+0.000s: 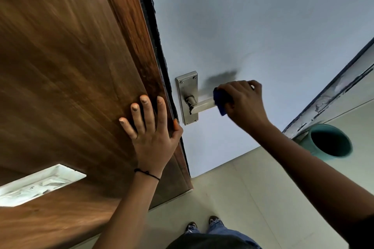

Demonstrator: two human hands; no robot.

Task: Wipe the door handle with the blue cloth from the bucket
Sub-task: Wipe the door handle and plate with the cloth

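While the person stands close against it, the pale blue door [263,26] fills the upper right of the view: a broad, flat, rigid panel, smudged dark grey near the lock side. Beside it runs the brown wooden frame [70,66], hard and grained, on which the left hand [150,133] lies flat, its fingers [145,105] spread and released, grasping nothing, apparently bracing the body. On the pale floor [232,198] by the far wall sits a teal bucket [327,141], round and open-mouthed; its inside is too dark to tell what it holds. Next in size, the steel backplate [187,97] is screwed to the door near its edge. From it projects the door handle [202,106], a brushed-metal lever, judged stiff, smooth, probably slippery when wet, and sprung, so hard downward pressure would likely turn it. The right hand [242,103] is clenched over the lever's outer end, with the blue cloth [219,99] wrapped between palm and metal. The cloth is small, soft and light, bunched to a pad; it should conform readily to the lever. Best hold is judged to be as shown: cloth folded round the bar, gripped from above, slid along its length towards the backplate.
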